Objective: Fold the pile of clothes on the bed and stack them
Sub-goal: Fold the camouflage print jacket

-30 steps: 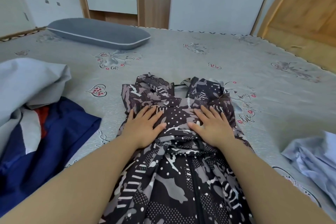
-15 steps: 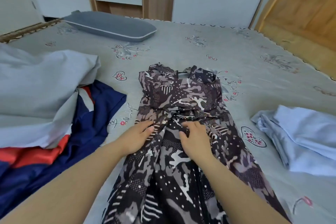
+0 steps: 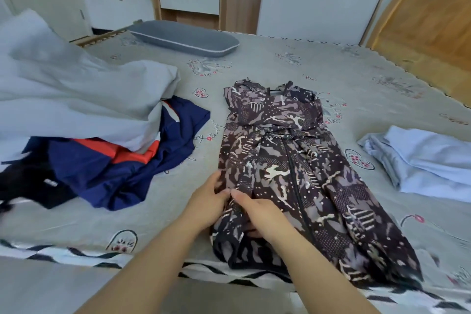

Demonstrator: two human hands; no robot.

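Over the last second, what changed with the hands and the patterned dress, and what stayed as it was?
Both hands moved from the dress's chest, down past the waist, to the skirt's left edge. The left hand and right hand now take hold of the fabric there instead of pressing flat. The patterned dress stays spread on the bed; the clothes pile and light blue garment lie unchanged.

No lettering can be read with certainty. The grey bedsheet (image 3: 293, 69) carries cursive script printed beside its heart motifs, at ten o'clock and two o'clock from the patterned dress (image 3: 288, 160), too small to make out. A small white label on a black garment (image 3: 48, 182) at nine o'clock is blurred.
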